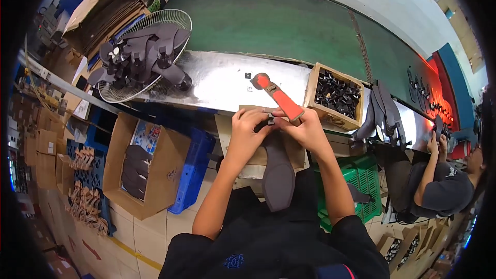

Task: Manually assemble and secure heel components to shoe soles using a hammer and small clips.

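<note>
A dark grey shoe (279,178) lies sole up, its toe toward my body and its heel end between my hands. My left hand (249,126) is closed on the heel end, thumb and fingertips pressed together. My right hand (305,128) pinches at the same spot, where a small dark piece (271,119) shows between the fingertips; its exact kind is hidden. A red-handled hammer (281,101) slants up and left from my right hand, its handle end against the fingers and its round head over the metal bench (217,80). Two small square pieces (248,76) lie near the hammer head.
A wire basket (183,18) heaped with grey heeled shoes stands at left. A wooden box (338,120) of small black pieces sits at right, near more shoes (385,108). Beyond runs a green conveyor belt (258,23). A cardboard box (173,168) and green crate (361,175) flank me. Another person (444,183) works at right.
</note>
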Demonstrator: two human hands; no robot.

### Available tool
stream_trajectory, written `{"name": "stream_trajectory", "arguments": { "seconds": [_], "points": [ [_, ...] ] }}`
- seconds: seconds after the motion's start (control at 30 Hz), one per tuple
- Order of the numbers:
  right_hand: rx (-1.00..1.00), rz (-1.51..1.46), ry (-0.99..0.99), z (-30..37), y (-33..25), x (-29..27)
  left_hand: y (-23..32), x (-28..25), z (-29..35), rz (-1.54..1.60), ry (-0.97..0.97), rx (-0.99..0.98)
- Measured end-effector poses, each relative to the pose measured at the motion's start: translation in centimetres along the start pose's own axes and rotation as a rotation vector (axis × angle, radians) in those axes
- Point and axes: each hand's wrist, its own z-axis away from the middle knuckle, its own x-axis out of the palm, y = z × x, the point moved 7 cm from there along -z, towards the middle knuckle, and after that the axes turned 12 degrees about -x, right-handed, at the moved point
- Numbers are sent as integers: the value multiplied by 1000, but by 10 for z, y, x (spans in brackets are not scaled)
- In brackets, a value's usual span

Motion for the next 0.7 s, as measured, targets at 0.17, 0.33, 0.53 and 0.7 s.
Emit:
{"name": "stream_trajectory", "arguments": {
  "seconds": [0.17, 0.33, 0.53, 0.7],
  "points": [
    [-152, 170, -104, -6, -23, 3, -4, 1, -4, 42, -67, 6],
    [-266, 293, -133, -4, -43, 3, -1, 0, -9, 238, -245, -271],
    [163, -105, 174, 45, -65, -10, -5, 0, -6, 417, -218, -265],
    [-89, 335, 34, 74, -107, -4, 2, 0, -8, 469, -247, -270]
  ]
}}
